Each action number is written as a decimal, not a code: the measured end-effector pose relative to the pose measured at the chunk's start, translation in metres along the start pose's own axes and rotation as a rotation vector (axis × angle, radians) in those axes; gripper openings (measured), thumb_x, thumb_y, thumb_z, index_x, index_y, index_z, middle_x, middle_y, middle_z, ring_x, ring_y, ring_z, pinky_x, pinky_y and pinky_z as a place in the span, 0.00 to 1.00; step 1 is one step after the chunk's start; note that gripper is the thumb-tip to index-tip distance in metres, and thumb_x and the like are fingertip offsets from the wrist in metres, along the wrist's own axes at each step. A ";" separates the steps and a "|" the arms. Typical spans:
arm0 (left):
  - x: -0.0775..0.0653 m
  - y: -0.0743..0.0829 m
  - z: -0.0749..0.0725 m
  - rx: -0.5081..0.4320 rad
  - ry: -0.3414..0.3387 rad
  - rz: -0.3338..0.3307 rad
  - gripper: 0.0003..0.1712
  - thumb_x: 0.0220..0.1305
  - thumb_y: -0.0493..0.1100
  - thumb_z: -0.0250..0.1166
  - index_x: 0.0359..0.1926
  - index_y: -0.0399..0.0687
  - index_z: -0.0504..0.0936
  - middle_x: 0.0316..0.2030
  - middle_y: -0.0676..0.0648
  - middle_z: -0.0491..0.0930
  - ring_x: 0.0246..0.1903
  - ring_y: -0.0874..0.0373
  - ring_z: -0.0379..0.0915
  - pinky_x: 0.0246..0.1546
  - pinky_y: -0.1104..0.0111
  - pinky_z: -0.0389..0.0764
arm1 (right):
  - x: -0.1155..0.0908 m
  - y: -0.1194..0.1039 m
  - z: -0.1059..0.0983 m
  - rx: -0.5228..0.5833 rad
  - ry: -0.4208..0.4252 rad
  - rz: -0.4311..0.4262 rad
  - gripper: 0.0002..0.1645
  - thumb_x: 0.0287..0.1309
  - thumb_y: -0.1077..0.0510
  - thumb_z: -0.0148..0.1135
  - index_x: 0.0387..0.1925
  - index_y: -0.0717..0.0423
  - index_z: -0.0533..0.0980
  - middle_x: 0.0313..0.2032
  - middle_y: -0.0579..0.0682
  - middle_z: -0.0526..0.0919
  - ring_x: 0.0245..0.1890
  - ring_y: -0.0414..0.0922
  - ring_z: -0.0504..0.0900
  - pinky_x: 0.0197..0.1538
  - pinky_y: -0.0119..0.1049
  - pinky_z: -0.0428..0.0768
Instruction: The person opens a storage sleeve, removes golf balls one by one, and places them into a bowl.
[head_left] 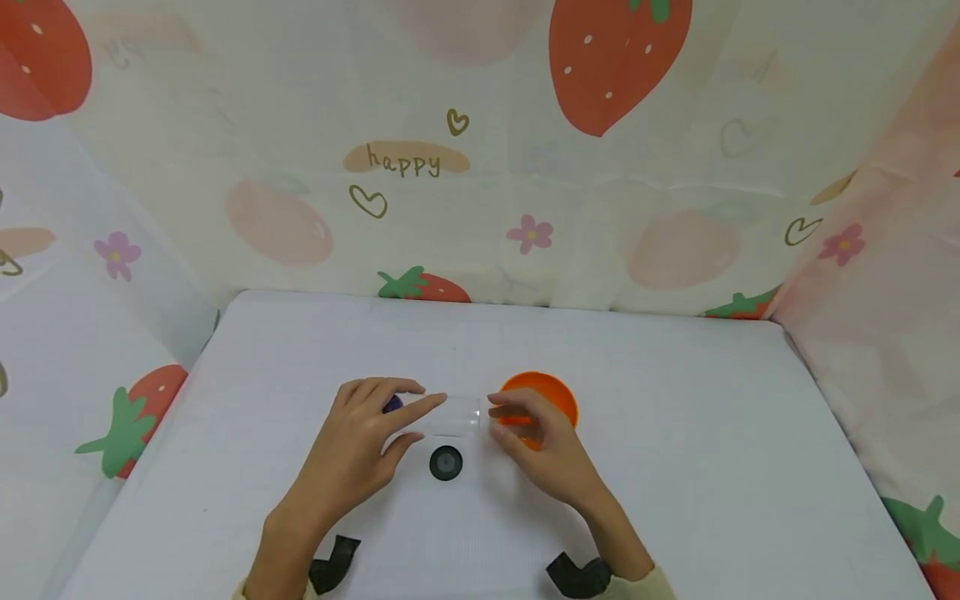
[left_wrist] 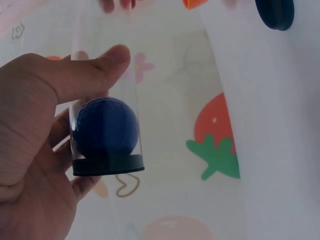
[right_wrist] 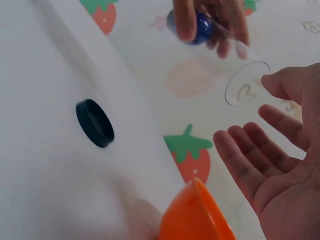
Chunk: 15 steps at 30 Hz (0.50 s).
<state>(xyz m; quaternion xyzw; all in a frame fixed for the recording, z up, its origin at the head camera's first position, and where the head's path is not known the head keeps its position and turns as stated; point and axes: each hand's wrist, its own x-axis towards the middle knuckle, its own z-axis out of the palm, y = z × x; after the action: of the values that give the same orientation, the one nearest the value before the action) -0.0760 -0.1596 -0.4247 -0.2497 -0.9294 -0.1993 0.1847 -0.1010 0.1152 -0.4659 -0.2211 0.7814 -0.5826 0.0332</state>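
My left hand (head_left: 354, 446) grips a clear plastic tube (head_left: 459, 417) that lies sideways above the table. Inside the tube, a blue dimpled ball (left_wrist: 106, 128) sits against the dark cap (left_wrist: 108, 165) at its left end. The tube's other end, uncapped, points toward my right hand (head_left: 546, 446). That hand holds nothing; its fingers are spread and loosely bent, just off the rim in the right wrist view. A loose dark round cap (head_left: 446, 463) rests on the table below the tube. Behind the right hand stands an orange bowl (head_left: 566, 402), partly hidden by the fingers.
The white table (head_left: 697, 450) runs back to a fabric wall (head_left: 480, 225) printed with strawberries and hearts, with more fabric at both sides. Black straps (head_left: 581, 575) hang at the wrists near the table's front.
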 end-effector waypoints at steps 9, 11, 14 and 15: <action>0.000 0.001 -0.002 0.025 0.017 0.009 0.35 0.54 0.38 0.83 0.62 0.67 0.86 0.55 0.50 0.84 0.59 0.50 0.78 0.65 0.49 0.70 | 0.001 0.000 0.014 0.072 -0.012 0.053 0.23 0.72 0.56 0.68 0.65 0.53 0.76 0.64 0.56 0.81 0.61 0.52 0.84 0.62 0.28 0.84; 0.000 0.001 -0.002 0.026 0.010 0.007 0.36 0.54 0.38 0.83 0.63 0.67 0.86 0.55 0.50 0.84 0.60 0.51 0.78 0.65 0.49 0.71 | 0.001 0.000 0.015 0.082 -0.014 0.050 0.23 0.72 0.56 0.68 0.65 0.53 0.76 0.64 0.54 0.81 0.61 0.52 0.84 0.62 0.30 0.85; 0.000 0.001 -0.003 0.024 0.000 0.000 0.37 0.53 0.38 0.84 0.63 0.67 0.86 0.56 0.50 0.84 0.60 0.51 0.78 0.65 0.49 0.71 | 0.001 0.000 0.016 0.104 -0.018 0.050 0.23 0.72 0.57 0.67 0.65 0.53 0.76 0.64 0.55 0.81 0.61 0.52 0.84 0.63 0.31 0.85; 0.000 0.001 -0.003 0.022 -0.002 -0.002 0.37 0.53 0.38 0.84 0.63 0.67 0.85 0.56 0.50 0.84 0.60 0.51 0.78 0.65 0.49 0.72 | 0.001 0.000 0.016 0.108 -0.018 0.050 0.23 0.72 0.57 0.67 0.65 0.53 0.76 0.64 0.56 0.81 0.62 0.52 0.84 0.63 0.31 0.85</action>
<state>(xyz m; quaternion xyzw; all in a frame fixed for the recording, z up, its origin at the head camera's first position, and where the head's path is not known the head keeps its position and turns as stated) -0.0744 -0.1602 -0.4219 -0.2469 -0.9319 -0.1891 0.1865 -0.0974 0.1008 -0.4710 -0.2044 0.7537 -0.6210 0.0669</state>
